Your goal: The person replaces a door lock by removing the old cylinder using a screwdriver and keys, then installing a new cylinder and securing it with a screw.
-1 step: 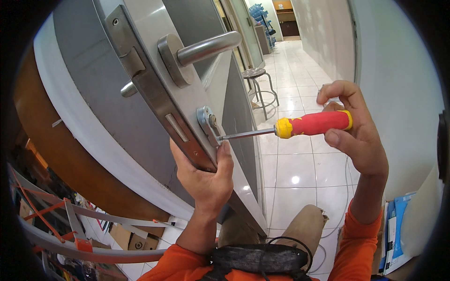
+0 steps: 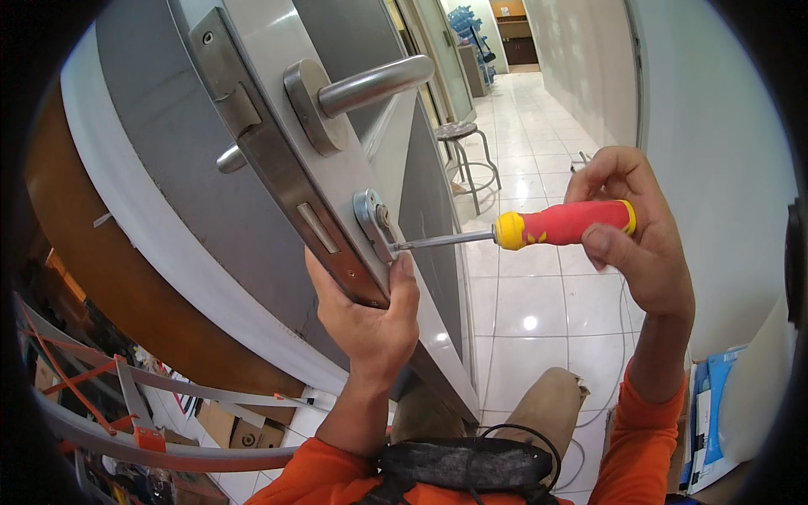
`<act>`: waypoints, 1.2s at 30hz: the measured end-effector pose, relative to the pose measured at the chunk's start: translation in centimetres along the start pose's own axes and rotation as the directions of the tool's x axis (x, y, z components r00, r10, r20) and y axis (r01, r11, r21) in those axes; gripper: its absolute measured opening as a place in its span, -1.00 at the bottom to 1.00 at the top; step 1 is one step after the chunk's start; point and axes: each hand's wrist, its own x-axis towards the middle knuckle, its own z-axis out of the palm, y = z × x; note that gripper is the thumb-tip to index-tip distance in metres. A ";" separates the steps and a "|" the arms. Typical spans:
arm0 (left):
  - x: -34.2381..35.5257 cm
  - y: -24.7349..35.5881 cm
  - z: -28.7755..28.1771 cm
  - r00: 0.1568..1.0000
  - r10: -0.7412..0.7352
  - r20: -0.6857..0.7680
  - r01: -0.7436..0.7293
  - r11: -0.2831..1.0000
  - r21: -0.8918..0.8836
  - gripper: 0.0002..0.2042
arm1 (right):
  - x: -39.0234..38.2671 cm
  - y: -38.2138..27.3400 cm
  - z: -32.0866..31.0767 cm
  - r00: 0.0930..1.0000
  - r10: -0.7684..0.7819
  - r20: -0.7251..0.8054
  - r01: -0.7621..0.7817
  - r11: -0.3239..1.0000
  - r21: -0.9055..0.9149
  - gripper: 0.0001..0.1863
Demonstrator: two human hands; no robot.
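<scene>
My right hand (image 2: 635, 240) is closed round the rear of a screwdriver (image 2: 555, 225) with a red and yellow handle, thumb on the near side. Its metal shaft runs left, nearly level, to the lower end of a silver oval lock plate (image 2: 373, 220) on the door face; the exact seat of the tip is too small to make out. With my left hand (image 2: 370, 332) I grip the edge of the grey door (image 2: 412, 168) below that plate. My left thumb rests just under the screwdriver's tip, and the other fingers are partly hidden behind the door.
Above the plate a lever handle (image 2: 374, 86) juts right. The metal lock strip (image 2: 278, 181) lines the door edge. A round stool (image 2: 457, 132) stands in the tiled corridor, with a wall (image 2: 715, 126) on the right. A ladder-like frame (image 2: 210, 459) and cardboard box (image 2: 257, 436) are lower left.
The yellow marks on the screwdriver's handle have shifted, so it has turned a little. My right fingers and thumb have moved slightly on it. My left hand stays in place.
</scene>
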 end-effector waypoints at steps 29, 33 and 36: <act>-0.3 -0.6 0.2 0.999 0.027 -0.035 -0.026 1.000 0.017 -0.56 | 0.9 0.4 0.1 1.000 0.006 -0.029 -0.011 0.981 -0.191 -0.61; -0.2 -0.5 -0.2 1.000 -0.030 0.007 0.030 1.000 0.001 -0.39 | 0.5 -0.4 -0.8 0.999 0.043 0.018 -0.039 0.983 -0.179 -0.59; -0.1 -0.6 0.0 1.000 0.014 0.010 -0.014 1.000 0.014 -0.39 | 0.9 -0.4 0.3 0.992 0.098 -0.083 -0.106 0.990 -0.094 -0.60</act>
